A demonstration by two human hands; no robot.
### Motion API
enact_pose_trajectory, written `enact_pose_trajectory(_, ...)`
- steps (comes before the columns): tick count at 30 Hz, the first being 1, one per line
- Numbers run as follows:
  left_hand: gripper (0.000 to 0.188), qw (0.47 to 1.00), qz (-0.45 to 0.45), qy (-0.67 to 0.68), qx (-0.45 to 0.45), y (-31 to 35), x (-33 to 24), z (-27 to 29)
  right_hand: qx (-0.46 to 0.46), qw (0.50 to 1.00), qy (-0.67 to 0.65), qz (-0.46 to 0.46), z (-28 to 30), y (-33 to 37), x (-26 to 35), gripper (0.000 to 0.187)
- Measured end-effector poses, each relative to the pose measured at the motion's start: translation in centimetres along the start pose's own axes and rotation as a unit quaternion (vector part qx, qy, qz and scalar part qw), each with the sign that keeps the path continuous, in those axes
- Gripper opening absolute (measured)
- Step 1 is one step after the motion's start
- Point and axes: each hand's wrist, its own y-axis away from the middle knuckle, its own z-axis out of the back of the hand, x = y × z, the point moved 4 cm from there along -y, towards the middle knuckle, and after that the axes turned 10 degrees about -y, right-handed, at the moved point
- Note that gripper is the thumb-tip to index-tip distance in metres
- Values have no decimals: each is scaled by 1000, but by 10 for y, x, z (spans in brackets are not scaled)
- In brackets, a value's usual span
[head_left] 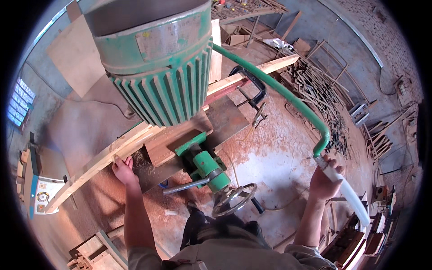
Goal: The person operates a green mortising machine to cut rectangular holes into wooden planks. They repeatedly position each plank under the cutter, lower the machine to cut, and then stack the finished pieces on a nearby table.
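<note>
A long pale wooden beam [96, 159] lies across the machine table [155, 175], running from the lower left to the far right. My left hand [124, 171] is at the beam's near edge on the left, its thumb and fingers closed against the wood. A green motor housing [155, 76] with ribs hangs over the beam and hides its middle. From behind it a bent green lever [288, 92] comes down to the right. My right hand [326, 180] is wrapped round the lever's lower end, where a whitish sleeve [353, 202] sticks out below the fist.
A green vise mechanism [209, 168] with a metal handwheel [234, 200] stands just before my body. A dark clamp [256, 87] sits near the beam's far part. Scrap sticks [321, 99] are heaped at the right. A control box [42, 195] is at the left; sawdust covers the floor.
</note>
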Motion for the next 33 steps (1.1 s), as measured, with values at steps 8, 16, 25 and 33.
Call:
enact_pose_trajectory(8,41,1000,6,23,5,2,-4,-1,9,1000,21,-16,-7,-2,4,33)
enact_pose_trajectory(16,45,998,48,18,-22,-2,-4,11,212,968,-126,-44,-182,-211,36,25)
enact_pose_trajectory(25,43,999,36,27,0,-11,6,10,254,953,166,7,-266,-216,-70,35)
enact_pose_trajectory(33,39,999,21,46,-5,-11,7,-8,612,592,355,-387,-240,139,-243,46)
